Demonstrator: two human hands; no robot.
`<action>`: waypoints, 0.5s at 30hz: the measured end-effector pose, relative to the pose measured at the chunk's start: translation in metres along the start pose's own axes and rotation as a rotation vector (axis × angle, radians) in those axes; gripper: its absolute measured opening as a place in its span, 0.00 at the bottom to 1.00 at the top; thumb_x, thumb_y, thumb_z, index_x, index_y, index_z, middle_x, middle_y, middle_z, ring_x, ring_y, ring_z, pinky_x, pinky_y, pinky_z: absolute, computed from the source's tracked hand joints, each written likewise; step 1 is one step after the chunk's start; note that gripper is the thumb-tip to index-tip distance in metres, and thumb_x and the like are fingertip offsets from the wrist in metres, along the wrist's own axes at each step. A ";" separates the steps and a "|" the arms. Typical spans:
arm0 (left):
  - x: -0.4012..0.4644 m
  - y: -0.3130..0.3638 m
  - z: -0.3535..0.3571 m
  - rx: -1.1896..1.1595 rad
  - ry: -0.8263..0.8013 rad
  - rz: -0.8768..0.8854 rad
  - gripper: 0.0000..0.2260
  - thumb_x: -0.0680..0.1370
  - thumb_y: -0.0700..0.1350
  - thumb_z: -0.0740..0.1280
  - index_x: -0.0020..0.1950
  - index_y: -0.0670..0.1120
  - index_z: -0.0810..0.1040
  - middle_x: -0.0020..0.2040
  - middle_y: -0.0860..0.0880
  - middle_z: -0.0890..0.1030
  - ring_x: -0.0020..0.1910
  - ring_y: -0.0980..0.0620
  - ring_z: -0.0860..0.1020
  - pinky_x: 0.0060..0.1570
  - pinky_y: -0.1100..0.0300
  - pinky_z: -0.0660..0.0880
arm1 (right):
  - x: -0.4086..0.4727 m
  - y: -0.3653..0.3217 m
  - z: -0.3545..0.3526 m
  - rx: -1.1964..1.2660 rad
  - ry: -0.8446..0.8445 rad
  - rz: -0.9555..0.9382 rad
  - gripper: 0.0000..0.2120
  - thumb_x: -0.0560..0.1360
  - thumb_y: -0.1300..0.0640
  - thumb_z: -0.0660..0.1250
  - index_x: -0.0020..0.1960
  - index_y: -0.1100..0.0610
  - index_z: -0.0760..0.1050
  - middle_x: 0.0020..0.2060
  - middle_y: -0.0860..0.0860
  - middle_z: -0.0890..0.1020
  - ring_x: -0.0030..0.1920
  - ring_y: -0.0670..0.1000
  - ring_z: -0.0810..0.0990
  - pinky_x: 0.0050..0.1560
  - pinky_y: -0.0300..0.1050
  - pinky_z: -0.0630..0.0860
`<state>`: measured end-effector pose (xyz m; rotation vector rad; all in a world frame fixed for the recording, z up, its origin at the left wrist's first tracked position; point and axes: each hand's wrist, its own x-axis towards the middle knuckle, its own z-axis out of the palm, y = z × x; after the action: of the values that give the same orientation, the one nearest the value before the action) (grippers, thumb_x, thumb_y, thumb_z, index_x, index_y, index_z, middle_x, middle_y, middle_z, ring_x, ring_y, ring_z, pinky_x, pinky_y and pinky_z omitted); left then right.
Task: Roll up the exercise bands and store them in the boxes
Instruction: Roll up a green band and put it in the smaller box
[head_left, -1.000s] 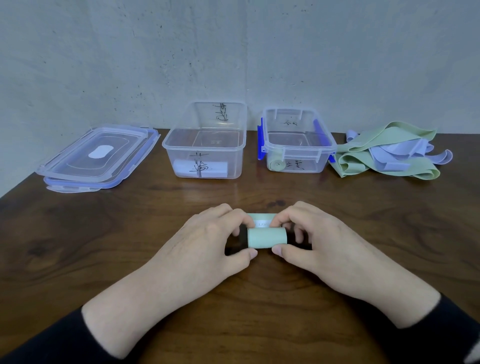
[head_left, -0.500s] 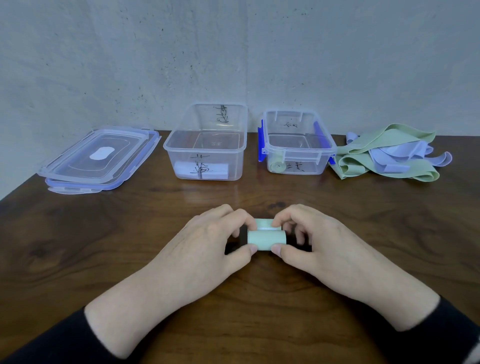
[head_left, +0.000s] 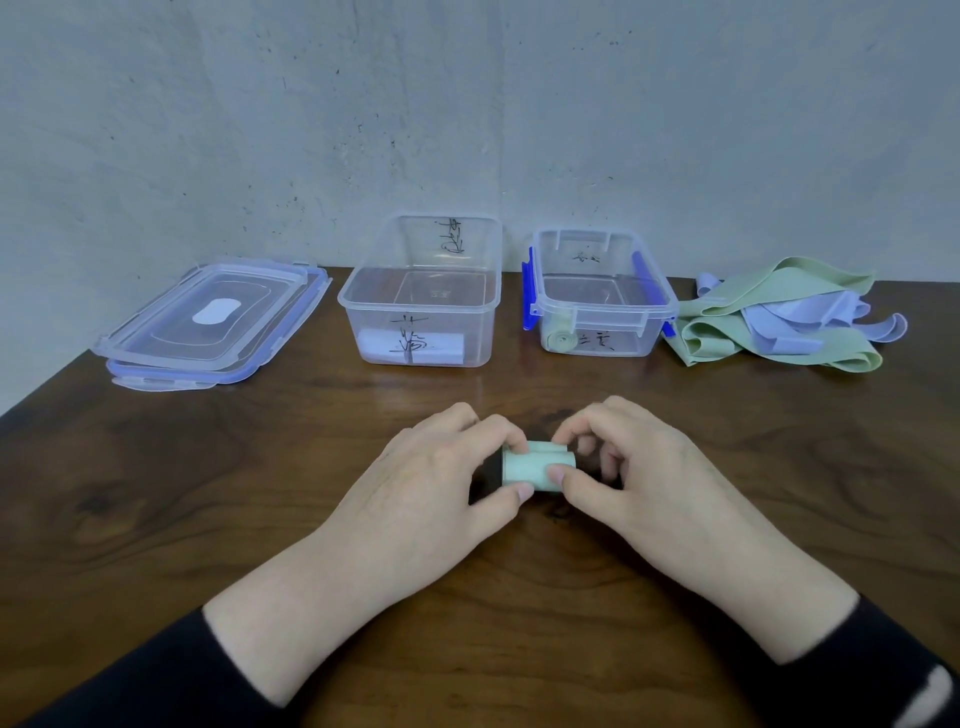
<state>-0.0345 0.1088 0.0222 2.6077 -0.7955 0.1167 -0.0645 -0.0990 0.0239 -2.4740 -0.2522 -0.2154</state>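
Both hands pinch the rolled green band (head_left: 532, 469) mid-table: left hand (head_left: 439, 486) on its left end, right hand (head_left: 641, 475) on its right, thumbs in front. Bare wood table (head_left: 156, 493) lies on both sides. Left box (head_left: 421, 296) and right box (head_left: 597, 296) sit open at the far edge (one roll in each). Loose bands (head_left: 779, 317) are piled beside the right box, lids (head_left: 208, 322) far left.

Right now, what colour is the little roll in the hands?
Pale green. The rolled band shows best in the head view, held between both hands.
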 end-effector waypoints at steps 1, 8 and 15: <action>0.001 0.000 0.000 0.007 0.008 -0.005 0.11 0.76 0.63 0.61 0.58 0.65 0.69 0.45 0.60 0.68 0.46 0.60 0.70 0.43 0.66 0.64 | 0.001 -0.001 0.001 -0.019 0.015 -0.008 0.06 0.74 0.45 0.69 0.49 0.41 0.74 0.45 0.42 0.73 0.42 0.45 0.75 0.41 0.39 0.74; 0.006 0.000 0.004 0.095 0.117 0.038 0.18 0.75 0.64 0.62 0.63 0.63 0.68 0.54 0.61 0.68 0.52 0.61 0.68 0.54 0.61 0.69 | 0.009 0.001 0.006 -0.089 0.091 -0.056 0.03 0.77 0.48 0.68 0.47 0.43 0.81 0.44 0.41 0.73 0.45 0.42 0.73 0.42 0.34 0.68; 0.017 -0.003 0.011 0.133 0.117 0.070 0.13 0.74 0.60 0.65 0.57 0.62 0.71 0.51 0.60 0.70 0.51 0.58 0.70 0.53 0.56 0.70 | 0.017 0.005 0.010 -0.149 0.119 -0.125 0.08 0.78 0.53 0.67 0.53 0.48 0.83 0.43 0.40 0.74 0.46 0.43 0.73 0.45 0.33 0.70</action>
<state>-0.0193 0.0982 0.0146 2.6682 -0.8645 0.3507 -0.0457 -0.0943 0.0168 -2.5827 -0.3520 -0.4482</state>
